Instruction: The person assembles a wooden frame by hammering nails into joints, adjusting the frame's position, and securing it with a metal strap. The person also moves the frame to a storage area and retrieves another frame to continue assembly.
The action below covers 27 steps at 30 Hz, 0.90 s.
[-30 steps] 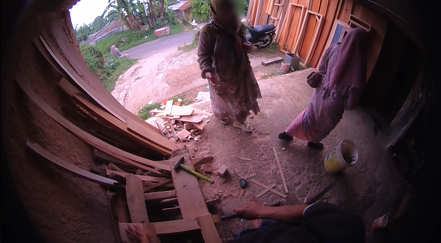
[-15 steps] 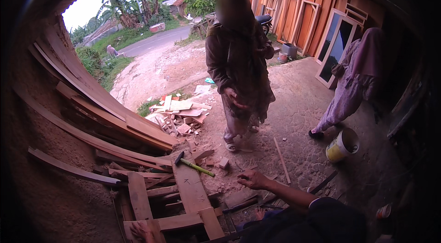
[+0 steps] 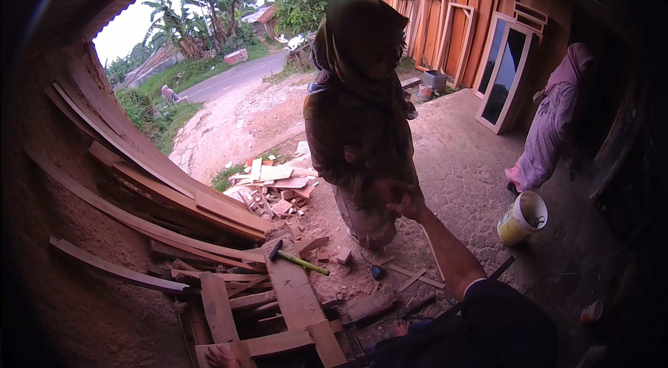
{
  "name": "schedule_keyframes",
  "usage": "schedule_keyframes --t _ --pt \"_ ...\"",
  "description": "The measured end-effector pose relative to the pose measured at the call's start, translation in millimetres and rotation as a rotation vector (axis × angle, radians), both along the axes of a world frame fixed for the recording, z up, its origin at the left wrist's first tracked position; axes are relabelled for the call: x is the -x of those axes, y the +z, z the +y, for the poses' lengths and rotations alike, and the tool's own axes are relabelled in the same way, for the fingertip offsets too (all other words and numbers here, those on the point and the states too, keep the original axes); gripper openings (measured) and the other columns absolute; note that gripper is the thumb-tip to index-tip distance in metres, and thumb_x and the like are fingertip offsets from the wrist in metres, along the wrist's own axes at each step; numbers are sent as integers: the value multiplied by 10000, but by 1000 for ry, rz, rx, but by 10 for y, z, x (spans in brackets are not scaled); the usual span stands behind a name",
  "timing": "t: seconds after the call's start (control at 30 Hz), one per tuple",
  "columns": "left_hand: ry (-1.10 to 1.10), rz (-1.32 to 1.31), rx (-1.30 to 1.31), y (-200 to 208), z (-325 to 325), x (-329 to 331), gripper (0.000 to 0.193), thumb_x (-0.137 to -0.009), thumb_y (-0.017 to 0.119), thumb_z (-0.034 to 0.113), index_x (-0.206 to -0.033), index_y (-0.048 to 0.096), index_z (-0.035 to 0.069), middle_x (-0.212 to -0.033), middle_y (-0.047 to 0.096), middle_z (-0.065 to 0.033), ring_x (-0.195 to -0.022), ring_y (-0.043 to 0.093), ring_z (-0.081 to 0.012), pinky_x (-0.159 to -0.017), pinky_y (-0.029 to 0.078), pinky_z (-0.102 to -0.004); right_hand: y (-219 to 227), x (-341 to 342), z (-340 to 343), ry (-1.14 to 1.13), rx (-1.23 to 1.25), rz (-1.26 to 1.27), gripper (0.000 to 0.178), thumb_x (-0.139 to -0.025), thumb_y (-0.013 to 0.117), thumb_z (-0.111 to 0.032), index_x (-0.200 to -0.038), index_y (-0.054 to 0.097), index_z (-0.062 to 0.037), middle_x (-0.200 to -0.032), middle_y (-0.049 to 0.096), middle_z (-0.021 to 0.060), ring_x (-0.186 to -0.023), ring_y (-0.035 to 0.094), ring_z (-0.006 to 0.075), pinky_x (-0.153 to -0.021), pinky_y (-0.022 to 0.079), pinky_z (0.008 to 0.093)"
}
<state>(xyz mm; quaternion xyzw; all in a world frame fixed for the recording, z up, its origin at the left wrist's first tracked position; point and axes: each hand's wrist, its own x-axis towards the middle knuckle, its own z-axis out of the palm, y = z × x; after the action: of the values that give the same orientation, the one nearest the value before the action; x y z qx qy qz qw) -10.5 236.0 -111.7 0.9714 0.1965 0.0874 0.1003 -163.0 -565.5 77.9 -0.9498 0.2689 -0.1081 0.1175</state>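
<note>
My right arm stretches forward, and my right hand point(image 3: 410, 205) meets the hand point(image 3: 385, 190) of a person standing in front of me. The fingers look closed round that hand, though shadow blurs the contact. At the lower left, my left hand point(image 3: 223, 355) lies on a wooden frame point(image 3: 275, 342) of joined boards, its fingers laid out over the wood and partly cut off by the lower edge. A hammer point(image 3: 299, 259) with a green handle and black head rests on a long plank point(image 3: 291, 291), apart from both hands.
Long boards point(image 3: 160, 187) lean along the left wall. Wood offcuts point(image 3: 275, 183) lie heaped beyond the plank. A small dark blue tool point(image 3: 376, 271) and thin sticks point(image 3: 416, 277) lie on the ground. At right are a yellow-white bucket point(image 3: 522, 218) and another person point(image 3: 550, 124).
My right hand has risen forward and right to meet the person's hand. That person has stepped closer and turned their head. The other person has moved right. My left hand stays on the frame.
</note>
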Motion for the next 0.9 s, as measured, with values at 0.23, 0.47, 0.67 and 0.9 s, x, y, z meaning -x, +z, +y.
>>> schedule_keyframes --t 0.23,0.47,0.67,0.9 --pt "-56 21 -21 55 -175 21 607 -985 393 586 -1499 431 266 -1623 284 -101 -1500 213 -358 -1140 217 -645 1837 -64 -781 245 -18 87 575 -725 837 -288 -1266 665 -193 -1120 722 98 -1021 694 234 -893 553 386" --pt "-71 43 -29 106 -279 27 602 -992 392 567 -1499 432 245 -1619 291 -111 -1496 224 -360 -1144 225 -635 118 52 -124 137 -156 314 370 -718 732 -282 -1024 735 -75 -984 745 166 -941 718 322 -814 567 458" --pt "-93 61 -60 208 -364 19 597 -998 392 551 -1498 433 228 -1615 297 -121 -1493 233 -361 -1148 231 -625 -2743 1056 1492 296 -494 668 332 -765 678 -279 -889 756 19 -965 722 241 -900 717 378 -810 570 453" --pt "-124 110 -90 260 -598 -34 591 -1005 391 532 -1497 434 208 -1610 304 -131 -1489 244 -363 -1152 239 -615 -2676 1521 1466 -57 -743 504 251 -743 752 -287 -808 746 -45 -907 739 196 -864 719 359 -774 564 447"
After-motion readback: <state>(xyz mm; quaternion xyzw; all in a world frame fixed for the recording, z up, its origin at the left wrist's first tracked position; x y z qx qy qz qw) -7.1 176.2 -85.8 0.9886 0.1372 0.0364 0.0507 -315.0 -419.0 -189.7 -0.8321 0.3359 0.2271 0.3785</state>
